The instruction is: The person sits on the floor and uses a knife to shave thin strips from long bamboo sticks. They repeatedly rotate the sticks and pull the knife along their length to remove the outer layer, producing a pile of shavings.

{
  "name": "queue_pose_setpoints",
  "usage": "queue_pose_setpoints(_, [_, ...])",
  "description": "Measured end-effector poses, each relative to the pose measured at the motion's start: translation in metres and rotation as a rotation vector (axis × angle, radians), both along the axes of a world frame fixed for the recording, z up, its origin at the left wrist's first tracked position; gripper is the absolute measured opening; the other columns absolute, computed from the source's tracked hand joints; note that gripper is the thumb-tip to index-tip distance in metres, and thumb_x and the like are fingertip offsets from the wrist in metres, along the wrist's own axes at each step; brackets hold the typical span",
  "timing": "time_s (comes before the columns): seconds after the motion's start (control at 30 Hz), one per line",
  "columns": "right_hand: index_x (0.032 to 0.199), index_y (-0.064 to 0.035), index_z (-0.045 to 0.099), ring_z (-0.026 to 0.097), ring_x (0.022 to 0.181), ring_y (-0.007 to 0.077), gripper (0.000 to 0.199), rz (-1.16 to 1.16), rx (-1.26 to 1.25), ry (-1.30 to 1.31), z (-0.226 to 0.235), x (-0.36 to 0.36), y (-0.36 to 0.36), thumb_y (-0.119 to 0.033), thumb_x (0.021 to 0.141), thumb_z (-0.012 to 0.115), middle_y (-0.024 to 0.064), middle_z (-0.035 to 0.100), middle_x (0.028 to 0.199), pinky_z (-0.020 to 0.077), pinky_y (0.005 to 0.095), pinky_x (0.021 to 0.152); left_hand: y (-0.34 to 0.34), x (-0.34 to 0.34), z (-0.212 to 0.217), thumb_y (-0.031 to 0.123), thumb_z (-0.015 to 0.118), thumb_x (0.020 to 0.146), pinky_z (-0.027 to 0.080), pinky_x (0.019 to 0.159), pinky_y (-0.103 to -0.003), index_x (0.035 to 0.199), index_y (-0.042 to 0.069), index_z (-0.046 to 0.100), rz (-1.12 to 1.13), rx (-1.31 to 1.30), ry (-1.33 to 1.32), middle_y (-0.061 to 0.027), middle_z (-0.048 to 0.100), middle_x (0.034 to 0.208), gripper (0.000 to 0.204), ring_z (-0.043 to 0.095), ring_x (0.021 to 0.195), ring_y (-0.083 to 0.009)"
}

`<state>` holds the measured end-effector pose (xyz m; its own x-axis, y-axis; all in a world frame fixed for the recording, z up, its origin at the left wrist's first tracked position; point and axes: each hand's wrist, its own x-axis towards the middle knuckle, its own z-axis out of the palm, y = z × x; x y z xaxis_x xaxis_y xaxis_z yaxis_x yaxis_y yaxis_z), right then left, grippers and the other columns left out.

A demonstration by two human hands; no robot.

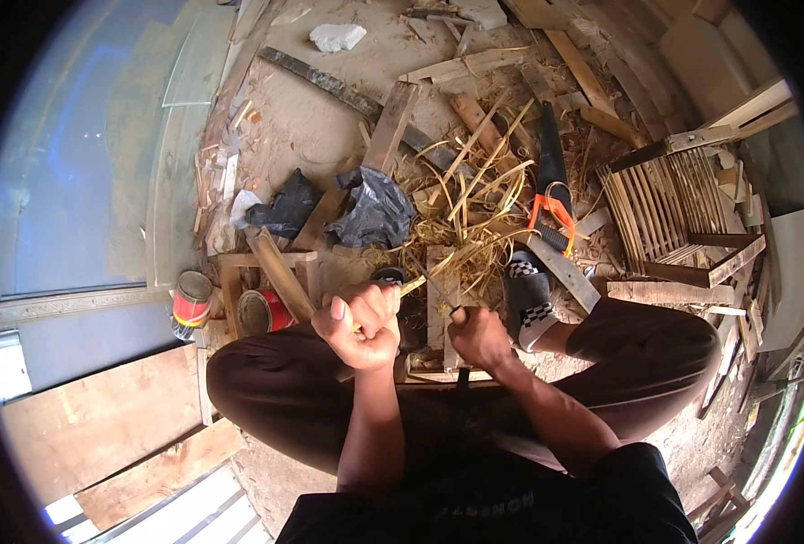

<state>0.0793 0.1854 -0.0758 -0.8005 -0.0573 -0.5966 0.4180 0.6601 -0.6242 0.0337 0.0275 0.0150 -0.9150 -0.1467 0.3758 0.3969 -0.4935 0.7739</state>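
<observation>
My left hand (361,325) is closed around a thin pale yellow strip of wood or bamboo (413,286), which sticks out past the fingers toward the shavings. To its right, my right hand (481,338) grips the handle of a knife (440,292). Its narrow blade points up and to the left, close to the strip; I cannot tell whether they touch. Both hands are above my lap, between my bent knees. Just beyond them lies a heap of curled yellow shavings (474,213), with a wooden board (442,263) partly showing under it.
A handsaw (551,172) with an orange and black handle lies right of the shavings. Crumpled black plastic (375,208) is left of them. A red can (191,304) and another red can (278,308) stand by my left knee. A slatted wooden frame (665,208) is at the right.
</observation>
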Motion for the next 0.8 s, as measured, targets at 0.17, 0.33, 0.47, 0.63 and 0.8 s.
queue_pose_setpoints(0.17, [0.085, -0.0014, 0.066, 0.066, 0.078, 0.0464, 0.018, -0.015, -0.207, 0.222, 0.059, -0.004, -0.02, -0.019, 0.08, 0.068, 0.026, 0.067, 0.078, 0.055, 0.0488, 0.07, -0.003, 0.003, -0.006, 0.035, 0.031, 0.104, 0.019, 0.05, -0.031, 0.055, 0.013, 0.027, -0.013, 0.094, -0.016, 0.0015, 0.02, 0.049, 0.054, 0.013, 0.047, -0.0122])
queue_pose_setpoints(0.33, [0.085, -0.0004, 0.068, 0.069, 0.079, 0.0418, 0.022, -0.06, -0.075, -0.01, -0.053, 0.009, 0.0, -0.022, 0.086, 0.064, 0.026, 0.068, 0.08, 0.0557, 0.0473, 0.07, -0.001, 0.0, 0.004, 0.034, 0.032, 0.104, 0.018, 0.05, -0.031, 0.055, 0.013, 0.026, -0.043, 0.004, -0.024, 0.0014, 0.02, 0.049, 0.054, 0.013, 0.047, -0.0122])
queue_pose_setpoints(0.47, [0.091, 0.0014, 0.07, 0.068, 0.082, 0.0462, 0.027, -0.066, 0.078, 0.067, -0.049, 0.011, 0.004, -0.023, 0.089, 0.059, 0.0292, 0.069, 0.085, 0.0563, 0.0499, 0.077, -0.001, 0.0, -0.005, 0.033, 0.032, 0.104, 0.017, 0.048, -0.031, 0.055, 0.013, 0.026, 0.08, 0.175, -0.064, 0.0015, 0.021, 0.049, 0.053, 0.013, 0.046, -0.0118])
queue_pose_setpoints(0.63, [0.086, 0.0014, 0.068, 0.067, 0.077, 0.0469, 0.021, -0.082, -0.149, 0.197, 0.015, 0.009, -0.011, -0.019, 0.083, 0.064, 0.0287, 0.067, 0.079, 0.0561, 0.0496, 0.073, 0.002, 0.004, -0.001, 0.034, 0.032, 0.104, 0.019, 0.049, -0.031, 0.054, 0.013, 0.026, -0.003, 0.059, -0.022, 0.0018, 0.021, 0.049, 0.054, 0.012, 0.046, -0.0116])
queue_pose_setpoints(0.8, [0.091, 0.0005, 0.066, 0.068, 0.074, 0.044, 0.019, 0.084, -0.135, 0.301, 0.033, -0.003, -0.018, -0.016, 0.081, 0.064, 0.0248, 0.067, 0.075, 0.0549, 0.0494, 0.068, -0.004, 0.005, 0.0, 0.031, 0.033, 0.104, 0.018, 0.047, -0.03, 0.054, 0.014, 0.024, -0.001, 0.064, 0.003, 0.0019, 0.02, 0.048, 0.053, 0.013, 0.045, -0.0121])
